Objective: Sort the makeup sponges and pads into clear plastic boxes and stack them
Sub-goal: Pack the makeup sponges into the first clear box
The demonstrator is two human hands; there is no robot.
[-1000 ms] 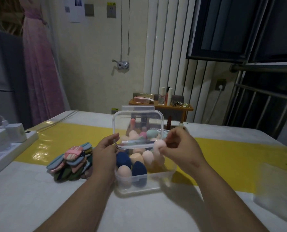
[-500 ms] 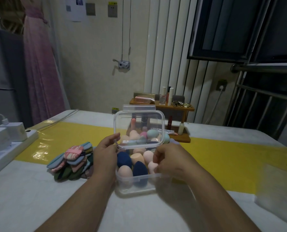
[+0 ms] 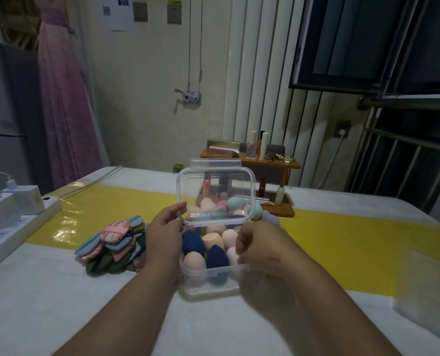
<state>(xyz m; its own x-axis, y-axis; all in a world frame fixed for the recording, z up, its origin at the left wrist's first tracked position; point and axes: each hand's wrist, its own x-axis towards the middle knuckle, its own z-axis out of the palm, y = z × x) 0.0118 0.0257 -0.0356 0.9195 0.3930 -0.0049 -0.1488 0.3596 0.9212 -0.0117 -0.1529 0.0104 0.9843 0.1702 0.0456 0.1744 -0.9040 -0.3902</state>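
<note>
Dead center on the white table (image 3: 59, 304) sits the clear plastic box (image 3: 213, 285), with its lid (image 3: 216, 176) tipped up so it stands nearly upright along the far edge. The box is pretty full of egg-shaped makeup sponges (image 3: 193, 262): peach, pale pink and a couple of navy ones.

The left hand (image 3: 165, 232) is at the box's 9 o'clock, thumb and forefinger pinching the lid's lower left edge. The right hand (image 3: 260, 242) is at 3 o'clock, fingers curled down over the right rim, right up against a pale pink sponge (image 3: 233, 255). Honestly can't tell if it's gripping that one or just touching it.

More loose sponges (image 3: 235, 203) sit on the table at 12 o'clock behind the box, seen through the lid, and a lilac sponge (image 3: 271, 218) pokes out at 1 o'clock. The pile of flat pads (image 3: 111, 247) lies at 9 o'clock, just past the left hand. Further out at 9 there's a power strip (image 3: 21, 224) with chargers plugged in, and at 1 o'clock a small wooden rack (image 3: 288, 211) of cosmetics.
</note>
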